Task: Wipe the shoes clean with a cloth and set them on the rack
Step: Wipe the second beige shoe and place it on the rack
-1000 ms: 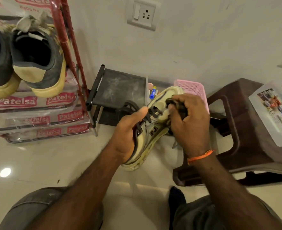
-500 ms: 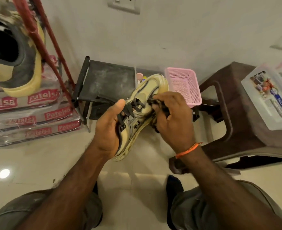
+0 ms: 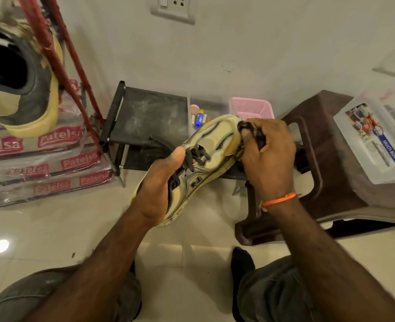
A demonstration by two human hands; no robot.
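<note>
Hands, two: left hand (image 3: 159,189) holds one sneaker (image 3: 205,154), right hand (image 3: 268,154) one cloth (image 3: 250,131).

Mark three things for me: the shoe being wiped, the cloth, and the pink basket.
shoe (image 3: 211,145): head view, on the cream upper just ahead of the laces.
cloth (image 3: 250,129): head view, on the dark wad at the right hand's fingers.
pink basket (image 3: 250,108): head view, on its mesh front wall.

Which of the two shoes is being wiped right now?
The pale yellow sneaker held in the left hand, not the grey shoe on the red rack.
</note>
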